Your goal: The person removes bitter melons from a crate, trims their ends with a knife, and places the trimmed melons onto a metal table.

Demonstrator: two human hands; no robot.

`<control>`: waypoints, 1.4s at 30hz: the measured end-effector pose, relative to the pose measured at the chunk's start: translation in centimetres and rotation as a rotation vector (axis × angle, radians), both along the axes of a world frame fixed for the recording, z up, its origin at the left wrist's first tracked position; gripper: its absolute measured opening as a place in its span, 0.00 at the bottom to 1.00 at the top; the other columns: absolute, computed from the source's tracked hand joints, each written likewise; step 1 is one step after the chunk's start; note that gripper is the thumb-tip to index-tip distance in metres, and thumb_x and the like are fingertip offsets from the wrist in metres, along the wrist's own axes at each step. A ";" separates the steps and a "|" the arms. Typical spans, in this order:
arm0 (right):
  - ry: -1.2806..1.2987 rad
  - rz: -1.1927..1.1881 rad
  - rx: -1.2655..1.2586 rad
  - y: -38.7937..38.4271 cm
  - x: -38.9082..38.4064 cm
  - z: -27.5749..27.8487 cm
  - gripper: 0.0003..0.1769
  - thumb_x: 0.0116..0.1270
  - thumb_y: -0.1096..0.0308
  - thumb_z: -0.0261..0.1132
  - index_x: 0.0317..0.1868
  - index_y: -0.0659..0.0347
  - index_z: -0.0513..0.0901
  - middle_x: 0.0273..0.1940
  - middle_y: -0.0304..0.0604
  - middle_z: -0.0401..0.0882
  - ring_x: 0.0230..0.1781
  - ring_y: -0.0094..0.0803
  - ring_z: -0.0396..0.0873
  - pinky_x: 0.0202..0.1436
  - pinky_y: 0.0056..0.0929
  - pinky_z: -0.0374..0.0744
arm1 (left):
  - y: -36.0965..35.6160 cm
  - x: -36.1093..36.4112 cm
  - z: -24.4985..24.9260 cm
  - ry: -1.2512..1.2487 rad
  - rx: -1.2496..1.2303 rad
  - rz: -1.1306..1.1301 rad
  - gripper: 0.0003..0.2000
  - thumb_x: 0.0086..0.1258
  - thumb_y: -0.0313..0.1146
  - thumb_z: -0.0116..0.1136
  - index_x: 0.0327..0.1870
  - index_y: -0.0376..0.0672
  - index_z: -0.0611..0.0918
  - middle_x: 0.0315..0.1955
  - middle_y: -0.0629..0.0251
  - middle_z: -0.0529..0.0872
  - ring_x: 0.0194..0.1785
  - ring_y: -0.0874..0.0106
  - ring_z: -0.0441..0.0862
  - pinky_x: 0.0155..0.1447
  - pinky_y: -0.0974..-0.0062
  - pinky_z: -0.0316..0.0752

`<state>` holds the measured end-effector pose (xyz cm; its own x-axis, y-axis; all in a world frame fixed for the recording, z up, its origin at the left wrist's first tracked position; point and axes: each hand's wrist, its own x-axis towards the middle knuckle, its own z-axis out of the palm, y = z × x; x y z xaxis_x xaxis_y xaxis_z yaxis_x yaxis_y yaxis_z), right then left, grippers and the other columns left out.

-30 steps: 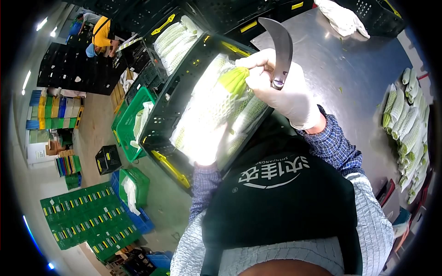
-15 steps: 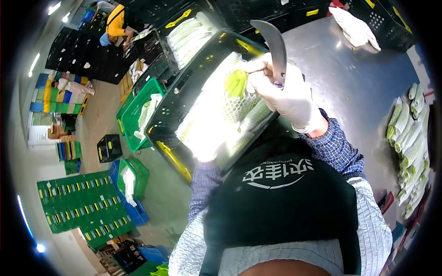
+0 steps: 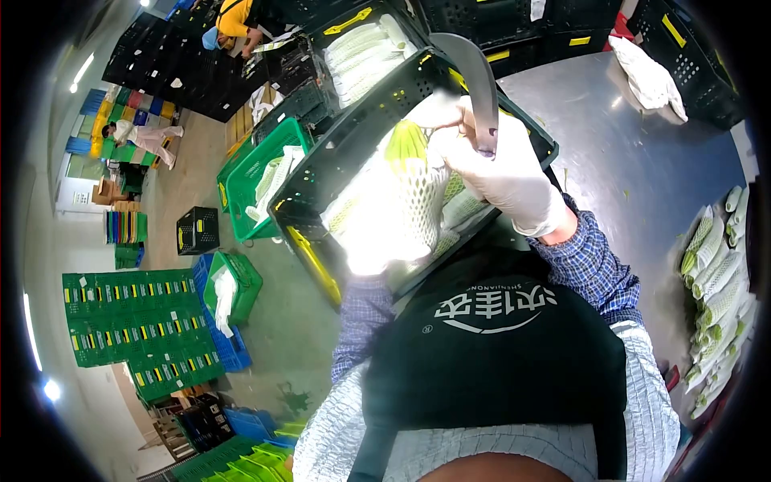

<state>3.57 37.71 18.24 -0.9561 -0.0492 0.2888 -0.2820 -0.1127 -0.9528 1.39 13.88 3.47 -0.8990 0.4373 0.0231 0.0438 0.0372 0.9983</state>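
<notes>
A pale green, ribbed, long vegetable (image 3: 406,146) in a white foam net (image 3: 418,193) is held over a dark crate (image 3: 293,181). My left hand (image 3: 373,251), washed out by glare, is at its lower end and seems to grip it; its fingers are hard to make out. My gloved right hand (image 3: 502,165) is closed around a curved knife (image 3: 482,88), blade pointing up, its handle hidden in the palm. The thumb and fingertips of that hand touch the net near the vegetable's bare green end. More netted vegetables (image 3: 462,207) lie in the crate.
A metal table (image 3: 594,153) carries a pile of netted vegetables (image 3: 719,281) at right and a white bag (image 3: 646,76) at the back. Another crate of netted vegetables (image 3: 365,60) stands beyond. Green baskets (image 3: 265,181) are at left. Two people work in the background.
The foam net now stands out around the vegetable's upper part, and the vegetable sits more upright. The whole view has shifted slightly; my right hand keeps its grip on the knife.
</notes>
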 end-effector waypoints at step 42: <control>-0.647 -0.278 -0.005 0.6 -5.9 -8.8 0.16 0.77 0.64 0.60 0.55 0.69 0.82 0.24 0.32 0.78 0.11 0.12 0.64 0.12 0.14 0.64 | -8.2 -14.4 -8.2 0.018 -1.499 -0.147 0.32 0.63 0.46 0.66 0.69 0.49 0.75 0.67 0.55 0.77 0.69 0.61 0.76 0.71 0.64 0.72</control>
